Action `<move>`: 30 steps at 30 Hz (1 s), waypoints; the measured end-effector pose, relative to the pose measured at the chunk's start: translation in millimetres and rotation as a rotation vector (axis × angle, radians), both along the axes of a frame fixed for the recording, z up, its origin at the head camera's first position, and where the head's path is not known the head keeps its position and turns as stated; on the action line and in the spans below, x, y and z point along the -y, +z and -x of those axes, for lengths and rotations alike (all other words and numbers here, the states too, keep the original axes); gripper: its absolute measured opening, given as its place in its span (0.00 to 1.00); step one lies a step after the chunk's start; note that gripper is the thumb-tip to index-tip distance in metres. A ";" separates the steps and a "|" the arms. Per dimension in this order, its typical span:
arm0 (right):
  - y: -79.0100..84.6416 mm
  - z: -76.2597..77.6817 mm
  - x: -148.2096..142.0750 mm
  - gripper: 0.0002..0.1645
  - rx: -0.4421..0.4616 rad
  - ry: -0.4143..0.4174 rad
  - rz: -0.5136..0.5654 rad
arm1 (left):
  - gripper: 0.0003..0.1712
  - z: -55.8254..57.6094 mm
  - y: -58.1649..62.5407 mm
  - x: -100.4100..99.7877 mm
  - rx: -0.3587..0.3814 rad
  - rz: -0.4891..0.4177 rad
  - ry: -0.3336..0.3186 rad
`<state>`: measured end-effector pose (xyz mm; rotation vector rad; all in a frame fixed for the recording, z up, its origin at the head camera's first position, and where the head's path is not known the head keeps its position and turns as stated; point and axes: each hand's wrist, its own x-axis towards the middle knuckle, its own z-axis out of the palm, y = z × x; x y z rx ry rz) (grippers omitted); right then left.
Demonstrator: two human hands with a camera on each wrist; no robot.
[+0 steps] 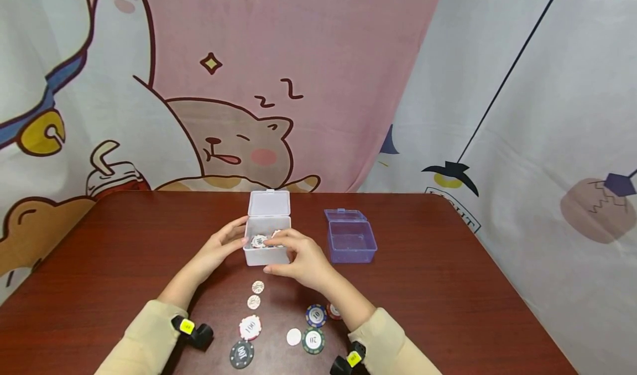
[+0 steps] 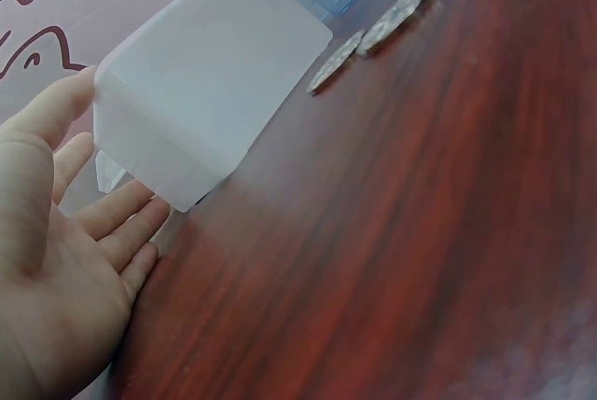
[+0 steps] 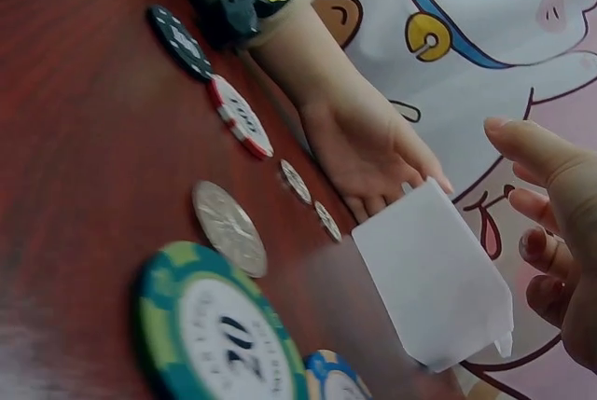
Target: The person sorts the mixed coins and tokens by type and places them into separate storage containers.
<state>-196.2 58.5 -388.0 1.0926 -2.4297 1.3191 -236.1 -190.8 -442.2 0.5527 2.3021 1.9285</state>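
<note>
A white plastic box (image 1: 267, 258) stands on the table with its lid up at the back. White-edged poker chips (image 1: 259, 241) lie inside it, partly covered by the right hand. At the box's left side, my left hand (image 1: 217, 252) touches the rim with its thumb, fingers stretched along the wall; the left wrist view shows this thumb on the box (image 2: 210, 74). My right hand (image 1: 302, 260) reaches over the front rim, fingertips above the chips and thumb low outside the front wall. In the right wrist view its bent fingers (image 3: 546, 251) show nothing between them and the thumb.
Right of the white box stands an open purple clear box (image 1: 351, 256). Nearer lie two small coins (image 1: 254, 302), a red-and-white chip (image 1: 250, 327), a black chip (image 1: 241, 354), a silver coin (image 1: 293, 337), a green chip (image 1: 313, 340), a blue chip (image 1: 316, 315) and a half-hidden red chip (image 1: 334, 311).
</note>
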 end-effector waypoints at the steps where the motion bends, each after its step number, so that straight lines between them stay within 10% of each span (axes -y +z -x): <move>1: -0.3 -2.0 -0.1 0.28 -0.004 0.011 -0.009 | 0.33 0.0 0.1 -0.2 -0.001 0.001 0.000; 30: -21.1 -35.1 6.9 0.32 -0.004 0.269 -0.346 | 0.33 0.9 0.1 0.7 -0.002 0.007 -0.003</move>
